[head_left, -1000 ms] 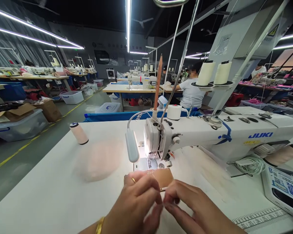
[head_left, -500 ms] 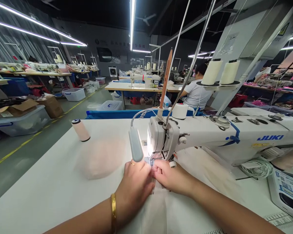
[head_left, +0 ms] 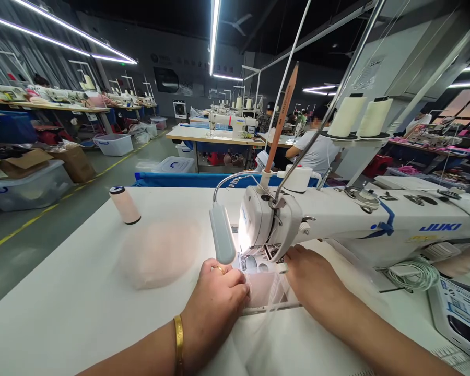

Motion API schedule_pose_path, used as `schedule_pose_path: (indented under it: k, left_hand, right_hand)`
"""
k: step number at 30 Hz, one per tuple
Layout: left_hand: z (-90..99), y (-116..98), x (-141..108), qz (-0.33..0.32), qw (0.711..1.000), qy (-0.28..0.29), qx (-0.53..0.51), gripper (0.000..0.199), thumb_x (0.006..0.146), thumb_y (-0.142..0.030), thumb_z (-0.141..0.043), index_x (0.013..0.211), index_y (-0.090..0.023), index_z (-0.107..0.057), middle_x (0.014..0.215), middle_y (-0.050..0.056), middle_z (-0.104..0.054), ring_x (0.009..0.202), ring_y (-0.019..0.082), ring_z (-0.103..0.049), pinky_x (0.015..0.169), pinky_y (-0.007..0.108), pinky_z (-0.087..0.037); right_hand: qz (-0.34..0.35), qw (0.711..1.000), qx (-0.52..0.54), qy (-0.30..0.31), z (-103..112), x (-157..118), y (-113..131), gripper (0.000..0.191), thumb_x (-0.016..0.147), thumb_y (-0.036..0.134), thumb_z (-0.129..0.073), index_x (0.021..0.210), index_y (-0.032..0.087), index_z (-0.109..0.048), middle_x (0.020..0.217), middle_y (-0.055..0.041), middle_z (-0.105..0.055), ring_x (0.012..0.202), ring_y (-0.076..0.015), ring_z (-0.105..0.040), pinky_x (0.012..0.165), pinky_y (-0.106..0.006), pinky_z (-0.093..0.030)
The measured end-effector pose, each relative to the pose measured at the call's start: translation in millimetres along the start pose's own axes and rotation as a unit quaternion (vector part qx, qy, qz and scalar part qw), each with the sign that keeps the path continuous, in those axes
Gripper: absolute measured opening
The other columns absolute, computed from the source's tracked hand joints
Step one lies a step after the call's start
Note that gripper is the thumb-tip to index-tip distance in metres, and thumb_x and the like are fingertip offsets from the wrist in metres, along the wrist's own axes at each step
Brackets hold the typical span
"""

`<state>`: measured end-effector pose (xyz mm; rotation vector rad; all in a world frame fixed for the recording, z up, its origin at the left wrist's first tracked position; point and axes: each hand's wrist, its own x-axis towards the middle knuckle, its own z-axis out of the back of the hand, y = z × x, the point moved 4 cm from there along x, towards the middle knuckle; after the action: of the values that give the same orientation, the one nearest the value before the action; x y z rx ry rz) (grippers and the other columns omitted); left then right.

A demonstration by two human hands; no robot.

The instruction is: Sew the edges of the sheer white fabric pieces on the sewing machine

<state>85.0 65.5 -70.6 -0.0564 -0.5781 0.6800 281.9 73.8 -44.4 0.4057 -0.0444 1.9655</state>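
Note:
Sheer pale pink fabric [head_left: 263,288] lies under the needle area of a white sewing machine [head_left: 272,219], with loose threads trailing over it. Left of the presser foot, my left hand [head_left: 219,295] is closed, fingers pinching the fabric against the bed. My right hand [head_left: 315,277] is at the right of the machine head, its fingers curled. The head hides its fingertips, so what they grip is unclear. A small grey lamp [head_left: 223,235] hangs just above my left fingers and lights the stitching spot.
To the left lie a peach thread cone [head_left: 125,205] and a bundle of sheer fabric [head_left: 160,253]. A control box [head_left: 460,308] and coiled cable [head_left: 413,274] are at right. A pencil [head_left: 282,117] stands on the machine head. Ahead, a person [head_left: 311,149] sits near another workbench [head_left: 196,133].
My right hand has moved right, away from my left hand, to the other side of the machine head. The fabric and threads between them now show. The view has shifted slightly.

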Motion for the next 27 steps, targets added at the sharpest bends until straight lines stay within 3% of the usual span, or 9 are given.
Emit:
schedule_pose_path:
  k: [3,7,15,27]
  left_hand:
    - [-1.3,1,-1,0.003,1.000,0.001,0.017,0.027,0.097,-0.006,-0.055,0.073,-0.019,-0.056,0.081,-0.001,-0.066,0.077,0.020,-0.052,0.077,0.040,-0.030]
    - [-0.7,0,-2,0.004,0.999,-0.011,0.031,0.028,0.096,-0.004,-0.053,0.073,-0.019,-0.056,0.085,0.000,-0.068,0.080,0.021,-0.054,0.078,0.040,-0.031]
    - [2.5,-6,-3,0.044,0.997,0.031,0.056,0.010,0.095,-0.012,-0.060,0.095,-0.021,-0.065,0.097,0.001,-0.069,0.087,0.024,-0.056,0.084,0.042,-0.033]
    - [-2.3,-7,-1,0.056,0.994,0.048,0.087,0.016,0.091,-0.014,-0.063,0.106,-0.018,-0.069,0.097,0.004,-0.069,0.088,0.027,-0.058,0.087,0.045,-0.036]
  right_hand:
    - [0.068,0.997,0.012,-0.029,4,-8,19,0.022,0.085,0.003,-0.052,0.089,0.022,-0.063,0.084,-0.0080,-0.066,0.075,-0.0244,-0.060,0.063,-0.032,-0.043]
    - [0.149,0.985,0.089,-0.024,-10,-13,42,0.027,0.092,0.002,-0.046,0.089,0.023,-0.062,0.083,-0.0031,-0.064,0.075,-0.0210,-0.059,0.065,-0.030,-0.047]
    - [0.116,0.988,0.101,-0.017,-34,-8,23,0.040,0.092,0.001,-0.048,0.115,0.025,-0.069,0.113,-0.0066,-0.073,0.092,-0.0233,-0.067,0.077,-0.034,-0.056]
    - [0.104,0.989,0.099,-0.043,-38,-6,19,0.038,0.095,0.005,-0.043,0.114,0.019,-0.073,0.116,-0.0120,-0.075,0.102,-0.0273,-0.069,0.082,-0.041,-0.058]
